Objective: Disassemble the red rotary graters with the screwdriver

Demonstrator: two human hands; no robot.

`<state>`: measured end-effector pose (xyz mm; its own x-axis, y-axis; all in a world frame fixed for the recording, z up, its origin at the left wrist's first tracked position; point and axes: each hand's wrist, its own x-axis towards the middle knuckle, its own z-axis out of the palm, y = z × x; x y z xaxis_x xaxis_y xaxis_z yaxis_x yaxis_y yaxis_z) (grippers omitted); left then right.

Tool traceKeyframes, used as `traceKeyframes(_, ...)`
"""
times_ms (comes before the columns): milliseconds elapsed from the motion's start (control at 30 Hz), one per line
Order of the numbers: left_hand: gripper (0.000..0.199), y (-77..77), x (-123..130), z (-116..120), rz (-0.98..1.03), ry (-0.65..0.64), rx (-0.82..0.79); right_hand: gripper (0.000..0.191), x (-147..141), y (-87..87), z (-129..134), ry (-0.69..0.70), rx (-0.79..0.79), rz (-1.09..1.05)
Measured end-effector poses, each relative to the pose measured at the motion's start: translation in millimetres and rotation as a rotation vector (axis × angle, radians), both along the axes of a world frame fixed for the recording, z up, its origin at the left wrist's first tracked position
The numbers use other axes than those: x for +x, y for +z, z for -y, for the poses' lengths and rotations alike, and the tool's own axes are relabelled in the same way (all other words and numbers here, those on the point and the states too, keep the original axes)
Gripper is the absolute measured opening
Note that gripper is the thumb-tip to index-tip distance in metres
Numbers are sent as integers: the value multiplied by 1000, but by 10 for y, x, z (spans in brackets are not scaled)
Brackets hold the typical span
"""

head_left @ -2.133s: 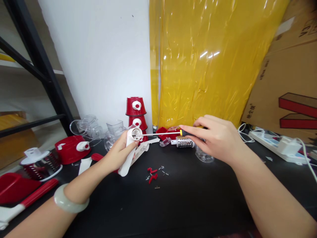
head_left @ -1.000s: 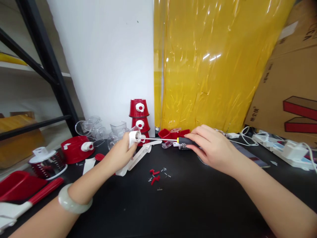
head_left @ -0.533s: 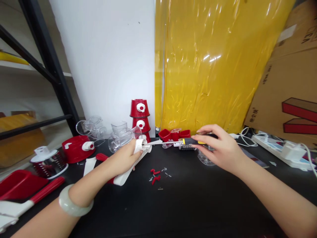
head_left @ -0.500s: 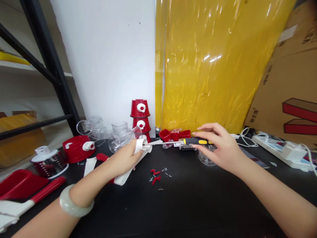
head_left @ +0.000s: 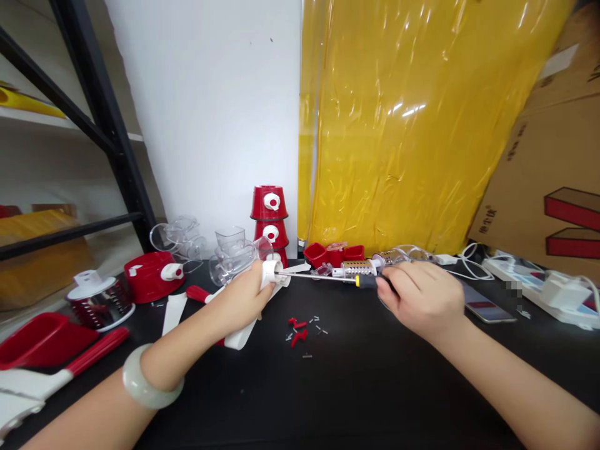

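Observation:
My left hand [head_left: 247, 292] is closed around a white plastic part [head_left: 270, 272] with a round, hollow end that faces right. The rest of the part slants down below the hand, partly covered by it. In my right hand [head_left: 424, 297] is a screwdriver [head_left: 368, 281] with a black and yellow handle, the fingers wrapped round it. Its long metal shaft lies nearly level, with the tip inside the round end. Whether the tip meets a screw is hidden. Below, small red plastic pieces [head_left: 299, 337] and several loose screws [head_left: 321, 330] lie on the black table [head_left: 356, 387].
Red housings [head_left: 270, 215] are stacked at the back by clear plastic parts [head_left: 229, 256]. Left are a red base [head_left: 149, 284], a drum grater [head_left: 100, 303] and a red-handled white part [head_left: 51, 384]. At right lie a phone [head_left: 487, 306] and a power strip [head_left: 520, 281].
My right hand has gone from loose, spread fingers on the screwdriver handle to a full wrapped grip farther right. The left hand still holds the white part. The view has shifted slightly.

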<state>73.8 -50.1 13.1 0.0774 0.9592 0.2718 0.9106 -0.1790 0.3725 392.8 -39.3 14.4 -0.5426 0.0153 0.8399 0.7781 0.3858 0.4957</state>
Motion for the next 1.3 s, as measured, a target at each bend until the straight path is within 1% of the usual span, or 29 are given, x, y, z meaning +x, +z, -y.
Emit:
traceKeyframes(67,28,-4,-34,-21,82,-101,-13,19,74,13,20,111,107,94)
traceKeyframes(100,28,-8,-48,-32,118,-146,-24,19,102,19,20,151,121,114)
traceKeyframes(167,29,-13,-69,-51,175,-182,-45,18,124,24,5,194,39,67)
traceKeyframes(200,30,-12,-73,-55,187,-168,-51,18,119,25,-9,203,-59,6)
traceKeyframes(233,31,-7,-70,-53,180,-137,-52,18,104,27,-26,206,-196,-70)
traceKeyframes(300,31,10,-40,-24,107,-51,-33,22,66,42,-69,181,-542,-228)
traceKeyframes(333,30,21,-13,1,47,-7,-20,27,47,54,-93,152,-727,-282)
traceKeyframes(400,24,35,55,64,-72,58,4,44,20,77,-143,74,-1065,-316)
traceKeyframes(433,22,36,88,95,-115,80,12,52,10,81,-167,30,-1181,-305)
traceKeyframes(467,21,33,118,121,-145,97,20,59,1,76,-188,-18,-1238,-278)
traceKeyframes(500,20,27,140,141,-165,113,25,62,-6,61,-204,-69,-1228,-244)
traceKeyframes(533,20,18,153,153,-174,125,29,62,-13,36,-214,-122,-1148,-213)
traceKeyframes(567,19,8,158,157,-175,132,30,59,-18,5,-216,-171,-1007,-188)
traceKeyframes(633,19,-8,149,145,-144,126,18,50,-16,-63,-198,-232,-633,-145)
traceKeyframes(700,19,-16,125,117,-73,82,0,40,5,-111,-157,-203,-271,-85)
traceKeyframes(733,20,-17,111,100,-26,47,-14,35,19,-121,-132,-164,-127,-43)
traceKeyframes(767,20,-17,98,85,22,8,-30,31,34,-121,-109,-123,-22,-2)
traceKeyframes(800,21,-14,86,71,70,-35,-48,28,44,-115,-91,-89,35,25)
traceKeyframes(833,21,-9,74,59,109,-73,-67,26,49,-105,-79,-66,41,30)
traceKeyframes(867,21,0,64,51,134,-95,-76,25,48,-93,-75,-55,-1,6)
traceKeyframes(900,22,12,55,45,139,-92,-72,25,41,-83,-81,-47,-89,-42)
traceKeyframes(933,23,27,48,44,123,-66,-54,26,32,-74,-95,-29,-222,-103)
traceKeyframes(967,24,45,45,47,86,-25,-28,27,23,-67,-117,2,-399,-165)
traceKeyframes(1067,25,97,59,78,-73,92,31,32,24,-39,-208,147,-1015,-310)
traceKeyframes(1100,24,106,72,93,-117,108,33,35,37,-22,-240,189,-1203,-341)
traceKeyframes(1167,23,103,104,123,-175,112,33,47,67,24,-305,219,-1536,-374)
traceKeyframes(1233,21,80,134,145,-201,98,38,61,81,75,-368,187,-1777,-337)
traceKeyframes(1267,20,66,145,150,-206,92,39,65,74,96,-401,154,-1828,-292)
traceKeyframes(1300,20,53,152,150,-208,90,40,66,56,110,-434,123,-1811,-236)
